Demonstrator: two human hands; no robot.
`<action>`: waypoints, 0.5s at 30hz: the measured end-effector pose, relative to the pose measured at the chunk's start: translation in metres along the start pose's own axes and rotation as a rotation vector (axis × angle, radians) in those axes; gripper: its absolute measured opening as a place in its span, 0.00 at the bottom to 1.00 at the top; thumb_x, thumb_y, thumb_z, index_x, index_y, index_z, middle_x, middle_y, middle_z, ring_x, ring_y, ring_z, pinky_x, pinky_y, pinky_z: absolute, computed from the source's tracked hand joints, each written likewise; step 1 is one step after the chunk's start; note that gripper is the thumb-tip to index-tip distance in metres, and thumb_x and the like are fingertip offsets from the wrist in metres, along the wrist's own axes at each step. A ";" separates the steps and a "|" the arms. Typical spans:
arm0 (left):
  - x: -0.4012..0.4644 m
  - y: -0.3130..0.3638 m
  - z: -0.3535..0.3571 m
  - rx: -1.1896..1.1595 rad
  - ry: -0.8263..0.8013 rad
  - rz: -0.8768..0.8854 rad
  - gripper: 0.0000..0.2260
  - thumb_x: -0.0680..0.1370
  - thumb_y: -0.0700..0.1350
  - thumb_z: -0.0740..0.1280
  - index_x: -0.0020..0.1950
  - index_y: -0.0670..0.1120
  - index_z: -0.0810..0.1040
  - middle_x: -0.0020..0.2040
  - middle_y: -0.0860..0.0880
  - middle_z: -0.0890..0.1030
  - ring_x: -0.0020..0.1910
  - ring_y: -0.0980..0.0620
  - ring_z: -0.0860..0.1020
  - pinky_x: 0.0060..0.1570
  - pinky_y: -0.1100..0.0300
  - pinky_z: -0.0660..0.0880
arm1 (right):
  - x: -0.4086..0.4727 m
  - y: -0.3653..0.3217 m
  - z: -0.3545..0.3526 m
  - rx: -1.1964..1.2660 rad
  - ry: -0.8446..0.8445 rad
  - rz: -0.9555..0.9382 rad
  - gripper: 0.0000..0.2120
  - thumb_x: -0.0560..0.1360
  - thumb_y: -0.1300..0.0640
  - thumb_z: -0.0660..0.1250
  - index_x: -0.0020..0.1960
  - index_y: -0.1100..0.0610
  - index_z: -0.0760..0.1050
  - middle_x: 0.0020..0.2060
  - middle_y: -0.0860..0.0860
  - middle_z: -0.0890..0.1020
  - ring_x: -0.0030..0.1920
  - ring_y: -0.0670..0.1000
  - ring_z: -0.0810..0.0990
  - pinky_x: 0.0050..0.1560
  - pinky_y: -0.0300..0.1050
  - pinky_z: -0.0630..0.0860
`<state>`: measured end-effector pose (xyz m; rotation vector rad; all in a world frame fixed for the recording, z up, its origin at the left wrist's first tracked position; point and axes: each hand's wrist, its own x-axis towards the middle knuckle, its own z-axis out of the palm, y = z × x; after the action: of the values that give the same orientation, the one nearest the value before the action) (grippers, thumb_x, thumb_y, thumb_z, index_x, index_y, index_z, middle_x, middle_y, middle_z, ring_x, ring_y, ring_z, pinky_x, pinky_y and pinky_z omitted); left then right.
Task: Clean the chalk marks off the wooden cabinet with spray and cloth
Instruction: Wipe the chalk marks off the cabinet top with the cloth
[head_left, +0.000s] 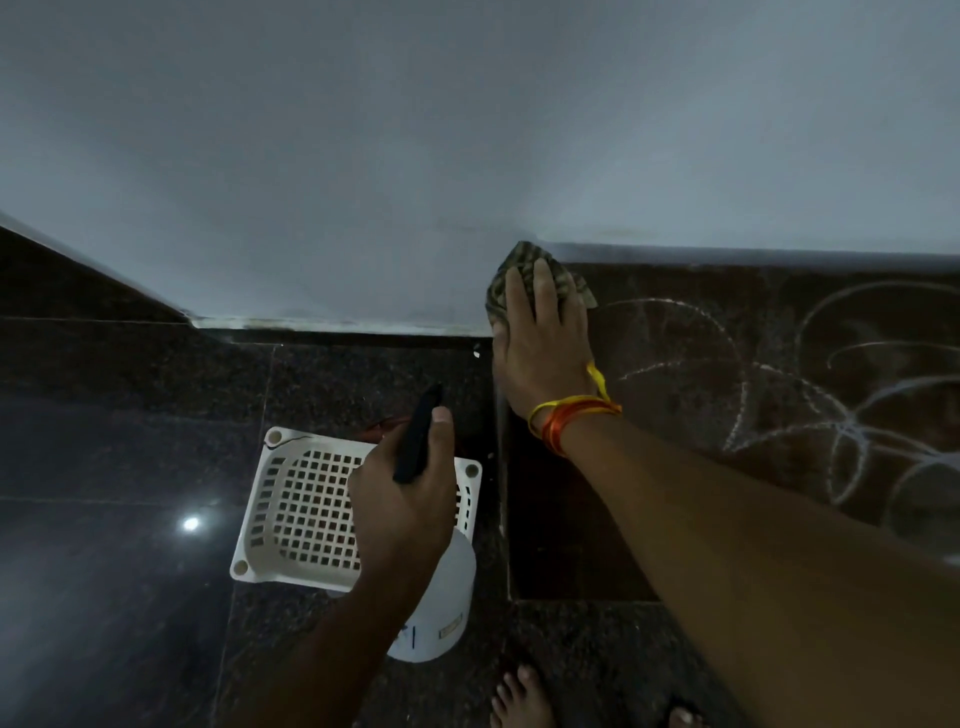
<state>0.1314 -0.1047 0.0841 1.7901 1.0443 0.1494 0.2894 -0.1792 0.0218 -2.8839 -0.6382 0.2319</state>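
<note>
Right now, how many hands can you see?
2. The left hand grips the spray bottle above the white basket. The right hand presses the cloth flat on the cabinet, beside the chalk marks.

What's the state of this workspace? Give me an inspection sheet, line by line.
Surface: cabinet top, chalk marks across its right part.
Job's things: cloth at the top's left corner by the wall; bottle held above the basket.
Clutter: white basket on the floor.
Hands: right hand presses flat on the cloth; left hand grips the bottle.
Cables: thin dark strand at the basket's rim, kind unclear.
Surroundings: grey wall, dark glossy floor, bare feet.
</note>
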 end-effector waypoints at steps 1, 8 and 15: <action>-0.001 0.002 -0.001 -0.007 -0.003 -0.003 0.23 0.73 0.67 0.61 0.32 0.48 0.75 0.28 0.43 0.80 0.27 0.43 0.80 0.31 0.43 0.79 | -0.008 -0.001 0.000 -0.009 -0.008 0.005 0.28 0.80 0.49 0.50 0.77 0.57 0.51 0.76 0.61 0.52 0.75 0.64 0.52 0.74 0.61 0.52; 0.007 0.010 -0.003 0.008 0.004 0.043 0.24 0.75 0.65 0.60 0.33 0.46 0.75 0.27 0.42 0.79 0.27 0.42 0.79 0.28 0.49 0.76 | -0.040 -0.007 0.000 0.035 0.027 0.032 0.27 0.77 0.51 0.56 0.75 0.58 0.59 0.74 0.61 0.61 0.73 0.66 0.58 0.73 0.62 0.58; 0.005 0.009 -0.002 0.026 -0.011 0.068 0.24 0.75 0.64 0.60 0.33 0.45 0.75 0.27 0.41 0.79 0.27 0.43 0.79 0.27 0.53 0.74 | 0.013 -0.001 -0.004 0.017 0.017 -0.032 0.28 0.79 0.50 0.54 0.77 0.57 0.53 0.76 0.60 0.55 0.74 0.66 0.54 0.73 0.63 0.54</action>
<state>0.1388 -0.1006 0.0904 1.8489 0.9820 0.1688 0.3013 -0.1738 0.0242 -2.8537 -0.6759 0.2076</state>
